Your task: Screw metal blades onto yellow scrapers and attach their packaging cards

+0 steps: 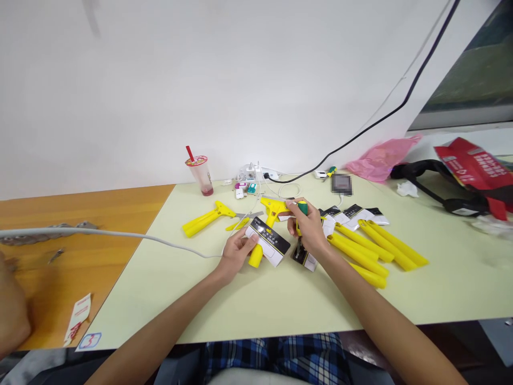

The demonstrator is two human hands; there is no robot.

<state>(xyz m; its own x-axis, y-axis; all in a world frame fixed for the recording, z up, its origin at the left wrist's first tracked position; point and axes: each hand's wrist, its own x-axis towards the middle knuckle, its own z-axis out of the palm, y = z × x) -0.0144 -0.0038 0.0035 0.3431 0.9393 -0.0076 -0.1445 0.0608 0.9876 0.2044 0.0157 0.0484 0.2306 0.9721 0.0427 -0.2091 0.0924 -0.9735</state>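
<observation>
Scraper (206, 218) of yellow plastic is lying at the left of the pale table mat (160, 299), and no card is showing on it, so its carding is probably remaining. Small yellow cutter (237, 224) is resting just beside it. In the middle, the left hand (237, 252) is holding a second scraper (274, 208) above the mat, thumb pressing the black-and-white printed card (269, 240) that is crossing its handle. Whether this card is going around the handle or only lying in front, one cannot tell. The right hand (308, 229) is keeping its thumb and index close together at the scraper's head, while its other fingers are curling on a green-and-yellow screwdriver (303, 207). This piece is looking half done. Below the right hand, another card (308, 261) is lying on the mat. At the right, several yellow handles (356, 251) are lying in a group, with more cards (358, 216) near their upper ends; these are perhaps finished, but their heads are not showing clearly.
</observation>
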